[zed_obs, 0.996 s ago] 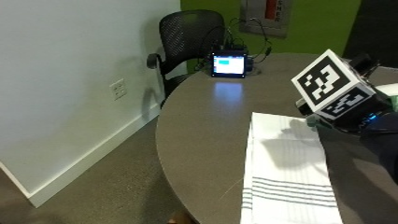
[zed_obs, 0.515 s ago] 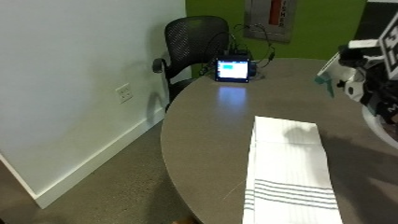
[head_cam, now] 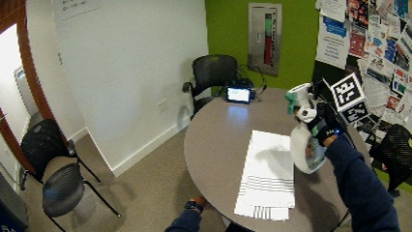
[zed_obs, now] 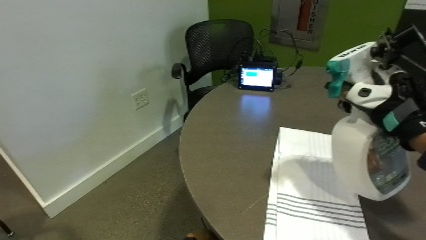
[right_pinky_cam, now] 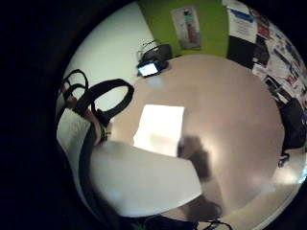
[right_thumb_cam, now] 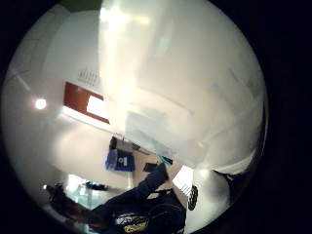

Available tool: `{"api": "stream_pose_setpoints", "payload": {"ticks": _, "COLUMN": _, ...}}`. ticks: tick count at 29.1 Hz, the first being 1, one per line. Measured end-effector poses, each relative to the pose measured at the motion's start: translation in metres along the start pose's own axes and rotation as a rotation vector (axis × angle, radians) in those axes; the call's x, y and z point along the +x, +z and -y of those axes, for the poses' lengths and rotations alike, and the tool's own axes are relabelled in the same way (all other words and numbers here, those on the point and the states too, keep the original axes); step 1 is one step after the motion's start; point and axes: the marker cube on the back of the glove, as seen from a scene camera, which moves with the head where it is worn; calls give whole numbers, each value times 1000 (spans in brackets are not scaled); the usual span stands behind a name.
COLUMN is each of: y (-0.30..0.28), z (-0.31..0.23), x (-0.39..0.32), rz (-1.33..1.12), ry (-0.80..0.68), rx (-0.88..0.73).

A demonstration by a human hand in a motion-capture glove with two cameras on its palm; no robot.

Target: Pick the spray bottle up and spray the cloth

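surface: round grey table (zed_obs: 226, 150), green wall behind
cloth (zed_obs: 313, 192): flat on the table, stripes at near end
spray bottle (zed_obs: 369, 155): in the air above cloth's right edge, upright, nozzle toward the white wall
right hand (zed_obs: 399, 112): clamped round bottle neck

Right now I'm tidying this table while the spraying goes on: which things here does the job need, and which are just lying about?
Needed for the job:
- white plastic spray bottle with teal nozzle, held off the table by the black-gloved right hand
- white striped cloth, lying flat on the round grey table

Just lying about:
- small lit screen with cables at the table's far edge
- black mesh office chair
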Motion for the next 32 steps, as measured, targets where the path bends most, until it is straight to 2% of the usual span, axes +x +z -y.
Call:
{"api": "stream_pose_setpoints", "payload": {"ticks": 9, "y": 49, "z": -49, "x": -76, "rz": 275, "ry": -150, "rx": -213}}
{"api": "stream_pose_setpoints", "payload": {"ticks": 16, "y": 110, "z": -87, "x": -140, "rz": 608, "ry": -290, "rx": -407}}
{"api": "stream_pose_setpoints", "payload": {"ticks": 24, "y": 138, "z": -80, "x": -154, "rz": 698, "ry": -333, "rx": -323}}
{"api": "stream_pose_setpoints", "payload": {"ticks": 32, "y": 169, "z": -66, "x": -158, "rz": 664, "ry": -315, "rx": -270}}
